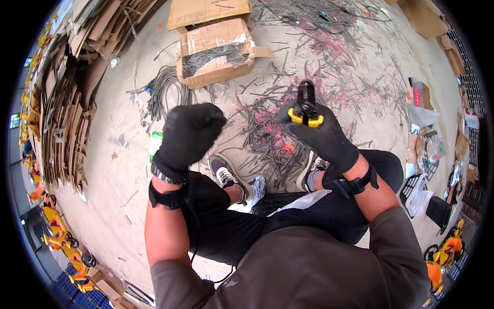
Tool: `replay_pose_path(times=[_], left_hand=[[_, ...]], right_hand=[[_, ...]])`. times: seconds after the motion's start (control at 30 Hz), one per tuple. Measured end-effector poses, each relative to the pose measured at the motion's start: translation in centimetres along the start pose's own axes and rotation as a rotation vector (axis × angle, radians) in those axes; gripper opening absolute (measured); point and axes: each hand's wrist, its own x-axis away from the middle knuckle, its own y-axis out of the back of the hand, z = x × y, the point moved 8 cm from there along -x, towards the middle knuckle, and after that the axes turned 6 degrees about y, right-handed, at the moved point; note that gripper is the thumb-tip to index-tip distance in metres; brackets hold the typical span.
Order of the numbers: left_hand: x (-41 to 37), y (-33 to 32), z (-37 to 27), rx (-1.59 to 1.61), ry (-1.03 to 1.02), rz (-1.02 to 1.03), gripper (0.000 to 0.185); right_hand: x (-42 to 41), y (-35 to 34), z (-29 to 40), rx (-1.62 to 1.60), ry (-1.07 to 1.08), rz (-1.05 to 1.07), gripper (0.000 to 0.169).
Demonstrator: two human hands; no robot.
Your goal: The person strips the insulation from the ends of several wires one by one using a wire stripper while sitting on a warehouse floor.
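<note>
My right hand (324, 135), in a black glove, grips a black hand tool with yellow parts (307, 102), which looks like a wire stripper or cutter. The tool points away from me above a heap of black and red cable offcuts (266, 135). My left hand (193, 133), also gloved in black, is curled into a fist to the left of the heap. Its fingers hide whatever may be inside, so I cannot tell if it holds anything. Beyond that fist lies a bundle of dark cables (162, 90) on the concrete floor.
An opened cardboard carton (216, 75) with dark cables inside stands ahead. Flattened cardboard (65, 127) is stacked at the left. More cable scraps (328, 27) spread across the floor ahead. Plastic bags (422, 116) and a red box (420, 94) lie at the right.
</note>
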Motion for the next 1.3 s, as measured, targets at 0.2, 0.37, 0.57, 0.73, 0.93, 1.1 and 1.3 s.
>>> replay_pose_path(times=[0.2,0.37,0.57,0.73,0.93,1.1,1.3], left_hand=[[0.2,-5.4,-4.6,0.011,-0.12,0.17,0.009],[0.0,-4.4,-3.5,0.076,-0.138,0.06,0.009],[-0.9,-3.2,-1.6,0.139,0.017,0.02,0.009],[-1.5,-1.6,0.7,0.121,0.127,-0.018,0.009],[-1.8,-0.3,1.5,0.151,0.129,-0.129,0.011],[-2.0,-0.7,1.7,0.116,0.138,-0.07,0.009],[-1.6,-0.5,-0.1,0.05,0.017,-0.113,0.01]], right_hand=[[-0.4,-3.3,0.6,-0.048,-0.051,0.135,0.03],[0.7,-2.8,-1.1,-0.358,-0.176,0.105,0.028],[1.4,-2.0,-3.0,-0.393,-0.218,0.1,0.027],[2.2,-2.4,-3.5,-0.461,-0.241,0.14,0.03],[2.7,-2.2,-4.5,-0.432,-0.289,0.12,0.031],[2.9,-2.7,-4.8,-0.475,-0.275,0.155,0.029],[3.4,-3.7,-5.1,-0.459,-0.317,0.177,0.027]])
